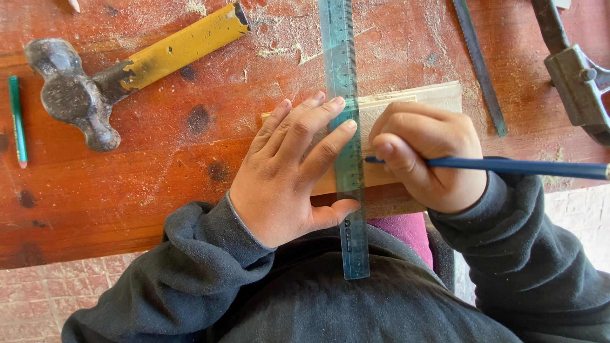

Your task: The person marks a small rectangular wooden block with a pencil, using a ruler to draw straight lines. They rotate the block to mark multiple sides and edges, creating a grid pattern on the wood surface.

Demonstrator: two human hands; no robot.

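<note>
My left hand (289,171) presses flat on a clear teal ruler (344,127), pinning it across a pale wood piece (406,101) at the near bench (159,184) edge. My right hand (429,159) is clamped on a blue pencil (508,166), tip at the ruler's edge. Yellow-handled hammer (121,70) lies far left.

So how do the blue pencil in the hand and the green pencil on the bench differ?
The blue pencil is gripped in the right hand, lying across the view with its tip at the transparent ruler. The green pencil lies untouched on the wooden bench beside the hammer, running up and down the view. Both are slim pencils.
</note>
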